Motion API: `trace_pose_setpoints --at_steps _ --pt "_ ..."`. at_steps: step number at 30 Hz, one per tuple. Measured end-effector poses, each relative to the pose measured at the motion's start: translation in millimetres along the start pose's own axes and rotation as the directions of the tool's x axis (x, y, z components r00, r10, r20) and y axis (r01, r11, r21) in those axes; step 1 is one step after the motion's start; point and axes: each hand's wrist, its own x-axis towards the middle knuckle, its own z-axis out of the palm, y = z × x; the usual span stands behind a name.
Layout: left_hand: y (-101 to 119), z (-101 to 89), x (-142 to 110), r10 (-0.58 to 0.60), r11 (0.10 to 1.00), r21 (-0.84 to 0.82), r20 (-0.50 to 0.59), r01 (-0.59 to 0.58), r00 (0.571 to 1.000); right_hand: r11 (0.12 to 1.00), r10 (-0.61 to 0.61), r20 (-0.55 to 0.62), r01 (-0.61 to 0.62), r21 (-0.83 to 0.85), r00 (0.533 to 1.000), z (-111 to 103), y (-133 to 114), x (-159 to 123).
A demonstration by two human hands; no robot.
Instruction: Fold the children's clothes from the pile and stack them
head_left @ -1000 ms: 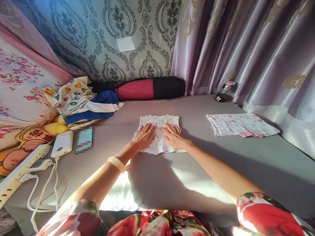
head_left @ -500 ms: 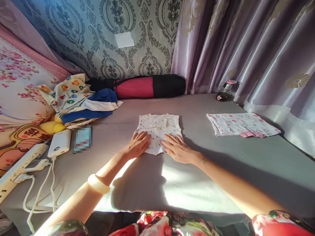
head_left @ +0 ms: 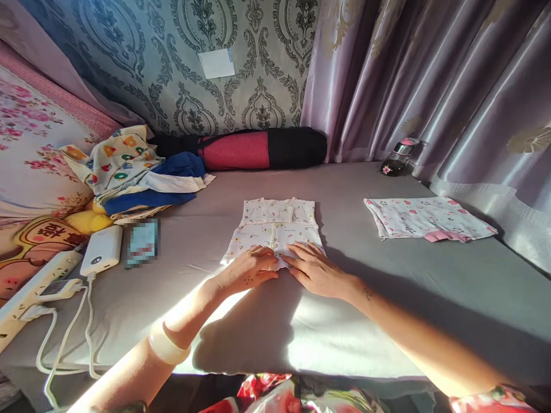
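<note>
A small white printed shirt (head_left: 282, 215) lies folded on the grey bedsheet in front of me, its upper part turned in a straight band and a short button strip down the middle. At its lower edge, my left hand (head_left: 252, 267) has its thumb and fingers drawn together on the cloth near the middle. My right hand (head_left: 312, 265) rests beside it on the lower right part, with fingers stretched out over the fabric. The fingers of both hands cover much of the hem.
Another folded printed garment (head_left: 430, 218) lies to the right, below a dark bottle (head_left: 396, 158). Clothes (head_left: 129, 166) are heaped back left near a red-and-black roll (head_left: 236, 150). A power bank (head_left: 101, 251), a blurred-out item (head_left: 142, 244) and a power strip (head_left: 41, 295) with cables sit left.
My left hand has slid right and toward me to the middle of the hem, its fingers drawing together. My right hand has shifted slightly toward me. The shirt's lower left corner now shows.
</note>
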Motion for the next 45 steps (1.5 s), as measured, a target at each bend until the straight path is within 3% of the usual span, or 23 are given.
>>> trace_pose_setpoints --at_steps 6,11,14,17,20,27,37,41,45 --pt "-2 -1.8 1 0.081 0.985 0.149 0.055 -0.089 0.995 0.996 -0.012 -0.044 0.015 0.083 0.999 -7 -6 1" --pt "6 0.4 5 0.068 0.951 0.296 0.088 -0.091 0.994 0.998 0.059 -0.015 -0.059 0.009 0.998 -9 -14 8" --pt "4 3.4 11 -0.036 0.961 0.277 0.037 0.024 0.999 0.993 0.105 -0.014 -0.106 -0.049 0.994 -7 -18 12" --pt "-1 7.6 15 -0.189 0.968 0.156 -0.063 0.197 0.980 0.988 0.138 -0.036 -0.141 -0.069 0.990 -4 -17 15" --pt "-6 12.4 16 -0.247 0.965 0.057 -0.135 0.257 0.960 0.976 0.190 -0.067 -0.196 -0.091 0.979 -3 -16 17" --pt "-3 12.6 5 -0.105 0.995 -0.009 -0.100 0.104 0.989 0.971 0.124 -0.074 -0.136 -0.196 0.990 1 -17 15" --pt "-9 20.4 -2 -0.207 0.956 0.179 -0.154 0.233 0.966 0.960 0.191 -0.221 -0.229 -0.161 0.956 0 -13 27" --pt "-18 16.6 -8 -0.181 0.933 0.294 -0.116 0.208 0.977 0.968 0.123 -0.148 -0.152 -0.200 0.981 2 -11 19" --pt "-35 9.8 -23 -0.140 0.935 0.310 -0.120 0.171 0.983 0.979 0.110 -0.103 -0.125 -0.158 0.989 -5 -5 2"
